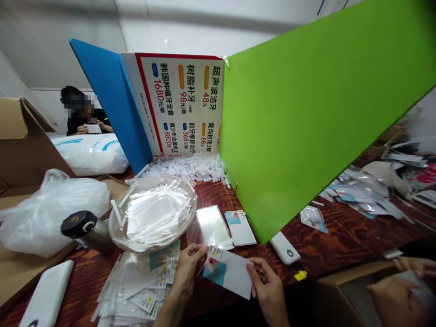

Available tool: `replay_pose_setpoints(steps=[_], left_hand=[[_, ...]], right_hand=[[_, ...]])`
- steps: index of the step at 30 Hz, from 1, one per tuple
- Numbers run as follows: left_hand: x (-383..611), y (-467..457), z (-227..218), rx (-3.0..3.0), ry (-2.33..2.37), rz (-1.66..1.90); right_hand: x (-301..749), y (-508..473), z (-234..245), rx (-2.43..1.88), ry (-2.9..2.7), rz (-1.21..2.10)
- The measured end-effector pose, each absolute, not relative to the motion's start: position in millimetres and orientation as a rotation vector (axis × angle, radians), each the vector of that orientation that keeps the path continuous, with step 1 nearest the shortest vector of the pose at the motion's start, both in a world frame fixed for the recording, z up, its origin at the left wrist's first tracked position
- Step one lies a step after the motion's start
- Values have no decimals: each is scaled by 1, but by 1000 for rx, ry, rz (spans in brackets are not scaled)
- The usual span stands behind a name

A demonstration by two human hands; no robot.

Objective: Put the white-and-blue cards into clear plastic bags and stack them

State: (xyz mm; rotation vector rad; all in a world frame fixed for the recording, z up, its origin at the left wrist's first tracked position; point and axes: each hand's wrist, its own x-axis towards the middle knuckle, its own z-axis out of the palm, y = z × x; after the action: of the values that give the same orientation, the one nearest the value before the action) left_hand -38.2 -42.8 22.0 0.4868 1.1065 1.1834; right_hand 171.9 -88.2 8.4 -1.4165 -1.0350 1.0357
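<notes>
Card [231, 278] pinched at right edge by right hand [269, 290]; clear sleeve [207, 253] pinched in left hand [185, 272] at card's top-left corner; bowl [114, 234] of sleeves just behind.

Bright, even light; warped edges.

Narrow pocket at lower centre, hemmed in on three sides

The green panel [323, 122] closes the right, the printed board [180, 104] the back, and the glass bowl [153, 213] and dark-capped bottle [85, 227] the left. The card [231, 274] fills the front gap. Bare tabletop [347, 240] lies open only at lower right, between the white case [284, 247] and the cardboard box [340, 288].
</notes>
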Motion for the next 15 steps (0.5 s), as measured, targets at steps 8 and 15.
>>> replay_pose_setpoints(steps=[8, 15], left_hand=[[-40, -50, 29, 459, 1154, 1357], [-39, -49, 22, 454, 1162, 1346]], right_hand=[[160, -84, 4, -1388, -1110, 1028], [167, -96, 10, -1393, -984, 1056]])
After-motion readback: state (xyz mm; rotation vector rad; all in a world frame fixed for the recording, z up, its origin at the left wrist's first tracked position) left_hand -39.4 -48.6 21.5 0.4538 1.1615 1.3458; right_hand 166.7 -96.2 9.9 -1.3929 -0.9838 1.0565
